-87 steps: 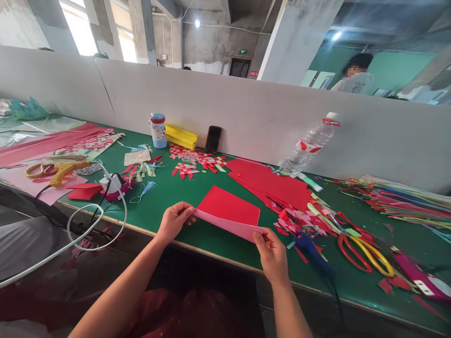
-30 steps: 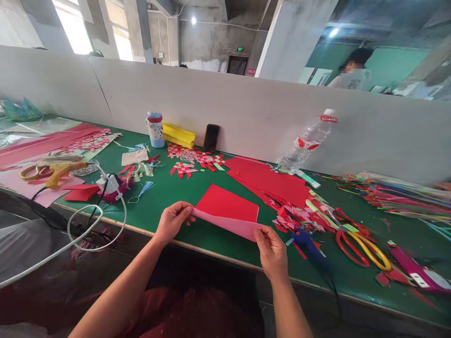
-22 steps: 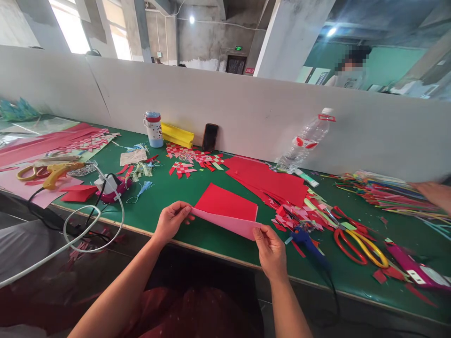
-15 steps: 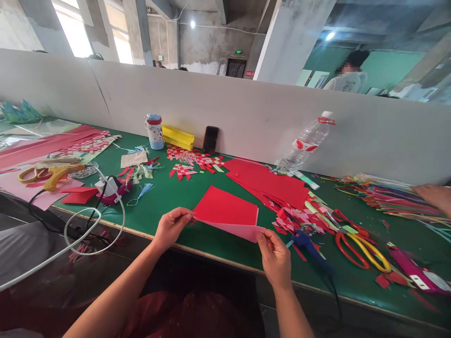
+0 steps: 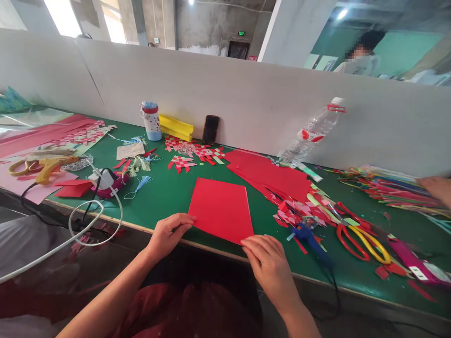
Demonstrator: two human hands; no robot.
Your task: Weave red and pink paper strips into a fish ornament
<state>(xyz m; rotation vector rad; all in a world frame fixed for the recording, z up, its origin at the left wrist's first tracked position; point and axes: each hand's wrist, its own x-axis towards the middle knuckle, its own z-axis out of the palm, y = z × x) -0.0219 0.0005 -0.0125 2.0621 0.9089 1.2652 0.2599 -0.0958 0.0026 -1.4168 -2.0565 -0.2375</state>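
Note:
A red sheet of paper (image 5: 221, 206) lies close to the front edge of the green table, its near edge reaching toward me. My left hand (image 5: 172, 234) pinches the near left corner between thumb and fingers. At the near right corner, my right hand (image 5: 266, 258) grips the sheet with thumb below and fingers on top. Behind it to the right is a pile of larger red paper (image 5: 275, 173). Cut red and pink paper scraps (image 5: 299, 211) lie right of the sheet, with a blue glue gun (image 5: 310, 239) beside them.
Scissors (image 5: 362, 239) and a purple power strip (image 5: 419, 263) lie at right. A tilted plastic bottle (image 5: 313, 134), a phone (image 5: 211, 129) and a cup (image 5: 152, 122) stand along the partition. Left are a yellow glue gun (image 5: 49, 169) and a white cable (image 5: 121, 216). Another person's hand (image 5: 437, 188) touches coloured strips.
The near edge, earlier lifted with its pink underside showing, is now lowered so the red face lies flat. My right hand has moved slightly left and down. The view has tilted downward.

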